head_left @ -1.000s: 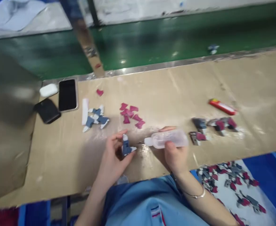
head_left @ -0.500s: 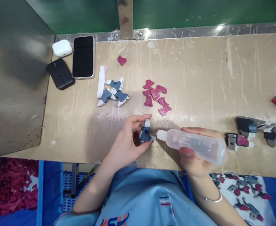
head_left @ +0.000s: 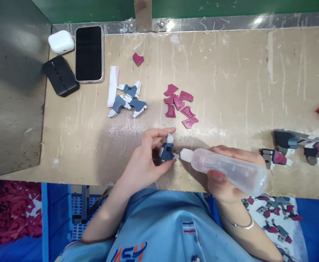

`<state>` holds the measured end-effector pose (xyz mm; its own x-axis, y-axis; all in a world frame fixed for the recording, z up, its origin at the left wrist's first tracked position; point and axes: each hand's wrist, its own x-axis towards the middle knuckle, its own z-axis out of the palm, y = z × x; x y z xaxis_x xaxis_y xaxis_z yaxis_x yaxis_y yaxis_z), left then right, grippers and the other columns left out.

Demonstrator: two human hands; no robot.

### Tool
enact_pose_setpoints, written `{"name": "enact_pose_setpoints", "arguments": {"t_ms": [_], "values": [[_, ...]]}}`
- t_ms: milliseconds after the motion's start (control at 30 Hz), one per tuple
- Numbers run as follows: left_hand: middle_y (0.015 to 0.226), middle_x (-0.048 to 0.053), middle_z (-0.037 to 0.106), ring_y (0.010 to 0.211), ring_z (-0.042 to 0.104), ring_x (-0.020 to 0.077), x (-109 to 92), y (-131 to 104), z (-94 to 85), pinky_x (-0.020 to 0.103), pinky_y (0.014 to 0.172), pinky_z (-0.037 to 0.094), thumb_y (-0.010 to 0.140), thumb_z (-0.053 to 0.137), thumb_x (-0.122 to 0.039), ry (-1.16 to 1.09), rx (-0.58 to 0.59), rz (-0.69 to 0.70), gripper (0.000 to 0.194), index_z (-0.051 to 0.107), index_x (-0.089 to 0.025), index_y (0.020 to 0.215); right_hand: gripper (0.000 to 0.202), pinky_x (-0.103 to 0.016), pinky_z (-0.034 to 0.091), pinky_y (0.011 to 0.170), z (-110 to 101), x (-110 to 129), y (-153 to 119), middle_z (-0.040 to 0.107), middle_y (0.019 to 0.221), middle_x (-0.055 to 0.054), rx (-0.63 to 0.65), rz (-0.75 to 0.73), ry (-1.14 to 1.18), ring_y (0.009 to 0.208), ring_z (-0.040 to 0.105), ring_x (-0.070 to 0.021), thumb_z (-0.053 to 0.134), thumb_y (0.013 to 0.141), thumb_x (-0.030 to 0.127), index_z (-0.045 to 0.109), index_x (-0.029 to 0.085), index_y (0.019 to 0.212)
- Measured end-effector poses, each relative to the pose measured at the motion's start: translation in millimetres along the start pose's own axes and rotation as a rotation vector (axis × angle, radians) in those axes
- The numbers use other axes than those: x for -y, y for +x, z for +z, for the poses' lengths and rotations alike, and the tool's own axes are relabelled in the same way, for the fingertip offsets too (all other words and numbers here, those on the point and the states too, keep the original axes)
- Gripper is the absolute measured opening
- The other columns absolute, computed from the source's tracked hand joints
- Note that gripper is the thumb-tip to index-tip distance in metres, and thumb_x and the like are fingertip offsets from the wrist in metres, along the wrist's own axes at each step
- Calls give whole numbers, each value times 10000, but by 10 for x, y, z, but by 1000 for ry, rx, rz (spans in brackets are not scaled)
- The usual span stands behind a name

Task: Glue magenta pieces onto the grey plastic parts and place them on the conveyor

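Between thumb and fingers, my left hand [head_left: 145, 160] grips a small dark blue and white plastic part [head_left: 166, 151] near the table's front edge. My right hand [head_left: 227, 178] is wrapped round a translucent squeeze bottle [head_left: 227, 165], tilted nearly level. Its white cap and thin nozzle point left, with the tip at the blue part; whether it touches I cannot tell. Beyond my hands lie several loose maroon pieces [head_left: 179, 102]. Further left, several blue and white parts [head_left: 131, 103] rest in a cluster.
A phone [head_left: 89, 54], a white earbud case [head_left: 61, 42] and a black box [head_left: 60, 75] sit by the metal panel [head_left: 12, 91]. Assembled parts [head_left: 281, 157] lie at the right. Below the table, a left bin holds maroon pieces [head_left: 15, 214]; finished-looking parts [head_left: 276, 218] lie at lower right.
The view has shifted slightly, so table items appear higher. Both hands keep their grips, and the bottle's nozzle stays at the blue part.
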<state>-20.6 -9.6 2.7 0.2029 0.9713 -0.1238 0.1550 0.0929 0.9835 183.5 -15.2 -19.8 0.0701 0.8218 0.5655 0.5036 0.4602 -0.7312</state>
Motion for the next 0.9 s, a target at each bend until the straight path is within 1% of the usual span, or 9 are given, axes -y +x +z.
{"name": "enact_pose_setpoints", "arguments": {"t_ms": [67,167,233,367,467,533,633,733,900], "values": [[1521,77,676,897,725,134,8,-1,-5,299,793,578,876,743,-26,-3,6,11,515,467,-278,1231,324,-297,533,498,-4,4,7,753,796,-27,23,11,11,616,703,-182,701,1010,543,760,228,1052],[1523,69,676,868,715,126,24,1,-11,301,791,579,877,756,-23,3,15,24,529,464,-283,1234,310,-298,557,540,2,19,8,756,834,-41,-70,1,-63,674,722,-192,726,996,532,770,232,1063],[1523,62,676,857,711,122,27,3,-10,303,791,580,877,759,-19,6,16,34,535,463,-287,1234,302,-302,561,546,13,31,5,758,844,-42,-97,6,-83,679,722,-195,728,995,530,769,240,1068],[1522,57,679,877,721,126,12,2,-4,306,802,584,872,755,-15,11,13,27,531,467,-289,1224,346,-323,550,518,34,47,3,755,825,-40,-68,32,-34,658,728,-211,729,980,585,757,244,1032],[1518,59,682,841,711,124,0,3,-7,304,771,580,863,736,-9,16,16,23,524,469,-288,1217,318,-321,561,508,28,47,-3,752,810,-33,-57,34,26,657,736,-209,746,977,554,751,240,1034],[1521,63,681,828,703,124,0,6,-11,298,744,572,860,733,-16,15,17,26,519,470,-288,1214,306,-315,566,493,10,44,-18,759,813,-32,-14,56,61,649,736,-203,746,981,539,751,238,1040],[1527,71,676,805,686,117,11,8,-17,287,715,556,863,742,-38,2,22,31,509,468,-285,1213,339,-321,575,474,-21,40,-51,772,828,-35,49,79,68,643,744,-209,700,1001,568,754,236,1042],[1531,65,673,813,680,112,19,7,-21,278,718,548,867,739,-41,-1,25,32,509,466,-287,1218,378,-336,582,496,-30,33,-72,772,834,-43,38,87,35,642,740,-217,673,1006,603,763,237,1039],[1532,73,671,839,693,121,11,11,-20,285,728,551,864,732,-40,9,28,35,508,467,-283,1224,376,-339,562,518,-13,26,-56,760,834,-49,-1,77,29,621,706,-211,696,988,609,770,244,1041]]}}
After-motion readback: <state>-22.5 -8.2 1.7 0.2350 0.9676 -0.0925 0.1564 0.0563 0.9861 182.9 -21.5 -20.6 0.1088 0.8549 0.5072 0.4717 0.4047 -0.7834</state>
